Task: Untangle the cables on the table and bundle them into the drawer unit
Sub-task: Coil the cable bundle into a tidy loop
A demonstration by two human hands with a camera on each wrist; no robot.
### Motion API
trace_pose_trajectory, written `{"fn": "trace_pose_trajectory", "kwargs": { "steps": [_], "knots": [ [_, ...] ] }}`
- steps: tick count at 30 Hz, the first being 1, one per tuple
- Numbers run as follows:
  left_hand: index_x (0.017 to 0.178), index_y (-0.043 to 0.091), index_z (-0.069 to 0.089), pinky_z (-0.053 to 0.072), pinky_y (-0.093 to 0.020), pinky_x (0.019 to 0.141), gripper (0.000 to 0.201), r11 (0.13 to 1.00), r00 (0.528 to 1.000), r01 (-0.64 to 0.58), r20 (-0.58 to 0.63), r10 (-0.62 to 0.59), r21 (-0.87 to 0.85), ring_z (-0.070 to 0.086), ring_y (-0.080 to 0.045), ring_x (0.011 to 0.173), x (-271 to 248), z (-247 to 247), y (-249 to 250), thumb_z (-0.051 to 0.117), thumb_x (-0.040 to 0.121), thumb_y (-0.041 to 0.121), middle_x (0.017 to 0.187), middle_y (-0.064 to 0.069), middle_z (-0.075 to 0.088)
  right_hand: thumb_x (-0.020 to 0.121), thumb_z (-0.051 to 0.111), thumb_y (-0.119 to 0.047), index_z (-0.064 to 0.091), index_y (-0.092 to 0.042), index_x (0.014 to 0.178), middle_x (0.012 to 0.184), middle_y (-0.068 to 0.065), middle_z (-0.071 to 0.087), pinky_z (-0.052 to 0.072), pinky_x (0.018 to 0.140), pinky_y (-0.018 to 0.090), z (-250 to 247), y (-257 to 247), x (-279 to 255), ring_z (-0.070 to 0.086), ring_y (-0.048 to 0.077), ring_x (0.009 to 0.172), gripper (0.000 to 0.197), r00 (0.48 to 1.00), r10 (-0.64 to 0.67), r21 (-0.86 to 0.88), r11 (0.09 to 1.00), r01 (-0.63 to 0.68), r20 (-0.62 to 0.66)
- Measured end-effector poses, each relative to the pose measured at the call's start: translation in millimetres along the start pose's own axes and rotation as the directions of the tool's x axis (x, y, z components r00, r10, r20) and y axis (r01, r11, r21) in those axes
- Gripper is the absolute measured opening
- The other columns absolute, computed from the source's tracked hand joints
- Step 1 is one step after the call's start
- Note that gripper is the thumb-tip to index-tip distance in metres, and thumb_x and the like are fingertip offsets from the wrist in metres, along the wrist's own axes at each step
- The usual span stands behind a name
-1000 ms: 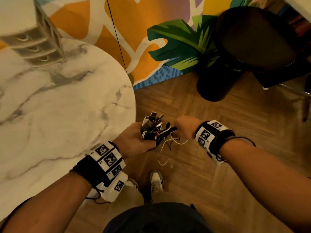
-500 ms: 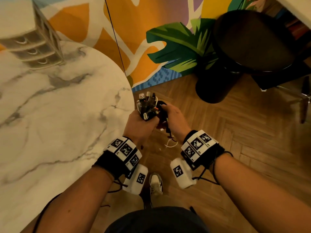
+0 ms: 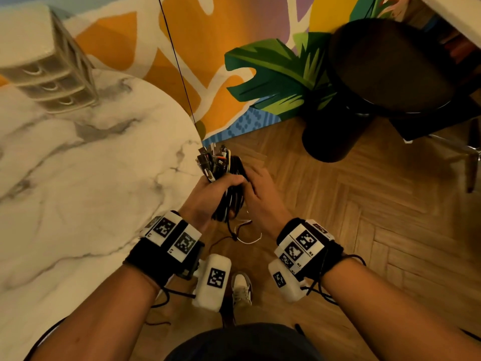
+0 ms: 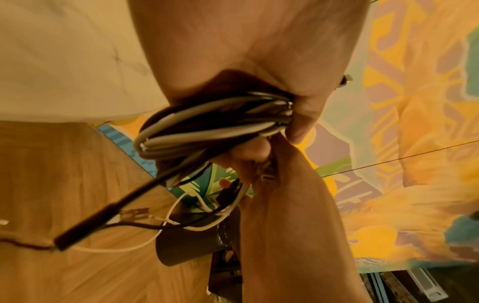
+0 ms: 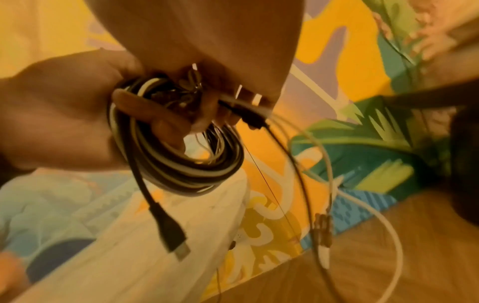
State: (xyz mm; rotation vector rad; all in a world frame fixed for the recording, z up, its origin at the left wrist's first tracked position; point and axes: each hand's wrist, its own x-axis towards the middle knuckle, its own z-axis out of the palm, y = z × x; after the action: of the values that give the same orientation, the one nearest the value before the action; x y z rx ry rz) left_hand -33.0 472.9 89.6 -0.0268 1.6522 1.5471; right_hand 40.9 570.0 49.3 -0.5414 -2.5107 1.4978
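A coiled bundle of black and white cables [image 3: 221, 165], plugs sticking up, hangs in the air just off the table's right edge. My left hand [image 3: 223, 182] grips it around the middle; the coil [image 4: 207, 127] sits under its curled fingers. Against the bundle's right side lies my right hand [image 3: 251, 179], whose fingers curl onto the strands and pinch thin loose cables [image 5: 243, 106]. A black USB plug [image 5: 173, 235] and white loose ends [image 3: 247, 237] dangle below. The beige drawer unit [image 3: 52, 74] stands at the table's far left, drawers closed.
The round marble table [image 3: 78, 191] fills the left side. A black stool [image 3: 385, 69] stands on the wooden floor at the right. A thin black cord [image 3: 177, 61] runs down the painted wall behind the table. My shoe [image 3: 242, 287] is below the hands.
The right hand came in from the right, where it pulled a white strand, and now holds the bundle. Both hands have lifted the bundle forward toward the table edge.
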Motion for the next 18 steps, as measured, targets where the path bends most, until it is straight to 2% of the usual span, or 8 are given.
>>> {"fn": "trace_pose_trajectory", "kwargs": {
  "steps": [4,7,10,12,14,15,16,18],
  "knots": [
    [0.102,0.015,0.067,0.053,-0.030,0.070,0.016,0.999,0.998,0.052,0.033,-0.052,0.012,0.066,-0.019,0.084,-0.1,-6.7,-4.6,0.060,0.088,0.018,0.089,-0.006,0.070,0.095,0.023,-0.032,0.056,-0.019,0.116,0.113,-0.004,0.051,0.035,0.091,0.028,-3.9,0.1,-7.5,0.041,0.011,0.103,0.041,0.991,-0.087,-0.221,0.969,0.109,0.105],
    [0.100,0.016,0.066,0.052,-0.033,0.071,0.015,0.996,0.993,0.085,0.079,-0.088,0.034,0.066,-0.022,0.086,-0.2,-15.8,-7.5,0.062,0.086,0.016,0.086,-0.005,0.070,0.095,0.031,-0.030,0.058,-0.020,0.118,0.118,-0.003,0.052,0.037,0.092,0.033,-10.0,0.5,-6.6,0.040,0.012,0.106,0.036,0.978,-0.119,-0.417,0.891,0.180,0.169],
    [0.097,0.017,0.067,0.053,-0.041,0.078,0.014,0.996,0.992,0.074,0.100,-0.078,0.046,0.065,-0.024,0.083,0.4,-21.0,-6.8,0.061,0.085,0.012,0.085,-0.007,0.069,0.090,0.039,-0.034,0.061,-0.019,0.111,0.111,-0.002,0.053,0.041,0.089,0.037,-11.9,0.6,-3.3,0.043,0.015,0.103,0.034,0.973,-0.158,-0.430,0.876,0.217,0.169],
    [0.091,0.015,0.068,0.051,-0.046,0.084,0.012,0.996,0.989,0.086,0.120,-0.088,0.024,0.065,-0.026,0.085,1.2,-24.4,-4.4,0.062,0.082,0.011,0.086,-0.008,0.070,0.088,0.052,-0.037,0.060,-0.020,0.111,0.108,-0.003,0.051,0.044,0.088,0.035,-11.3,2.8,-1.9,0.044,0.013,0.101,0.030,0.991,-0.116,-0.308,0.942,0.133,0.072],
    [0.092,0.012,0.068,0.050,-0.047,0.087,0.020,0.993,0.978,0.118,0.175,-0.112,-0.022,0.065,-0.030,0.089,-0.3,-27.3,-2.2,0.068,0.072,0.015,0.092,-0.013,0.069,0.080,0.068,-0.039,0.051,-0.023,0.122,0.118,-0.006,0.047,0.045,0.088,0.027,-10.7,3.0,0.4,0.046,0.008,0.106,0.048,0.998,0.052,-0.030,0.998,-0.053,-0.032],
    [0.093,0.010,0.068,0.049,-0.049,0.088,0.026,0.990,0.971,0.135,0.207,-0.123,-0.045,0.063,-0.032,0.091,-0.9,-27.4,-2.5,0.070,0.068,0.016,0.096,-0.016,0.066,0.076,0.074,-0.036,0.043,-0.027,0.129,0.124,-0.007,0.045,0.045,0.088,0.024,-11.7,0.9,1.5,0.046,0.006,0.110,0.062,0.988,0.154,0.156,0.976,-0.150,-0.011],
    [0.096,0.008,0.067,0.048,-0.050,0.089,0.031,0.988,0.963,0.145,0.238,-0.128,-0.058,0.062,-0.034,0.093,-1.0,-27.7,-3.7,0.071,0.067,0.016,0.099,-0.019,0.063,0.074,0.078,-0.030,0.035,-0.030,0.136,0.127,-0.008,0.045,0.045,0.087,0.021,-12.6,-0.5,2.9,0.048,0.005,0.111,0.075,0.971,0.224,0.326,0.915,-0.237,0.078],
    [0.098,0.006,0.065,0.051,-0.046,0.082,0.035,0.985,0.943,0.150,0.310,-0.119,-0.080,0.061,-0.033,0.089,-1.1,-28.7,-5.3,0.066,0.066,0.019,0.095,-0.020,0.062,0.069,0.078,-0.022,0.029,-0.031,0.142,0.126,-0.001,0.053,0.050,0.085,0.024,-14.4,1.8,5.4,0.058,0.011,0.107,0.089,0.927,0.215,0.533,0.768,-0.355,0.308]
  ]
}}
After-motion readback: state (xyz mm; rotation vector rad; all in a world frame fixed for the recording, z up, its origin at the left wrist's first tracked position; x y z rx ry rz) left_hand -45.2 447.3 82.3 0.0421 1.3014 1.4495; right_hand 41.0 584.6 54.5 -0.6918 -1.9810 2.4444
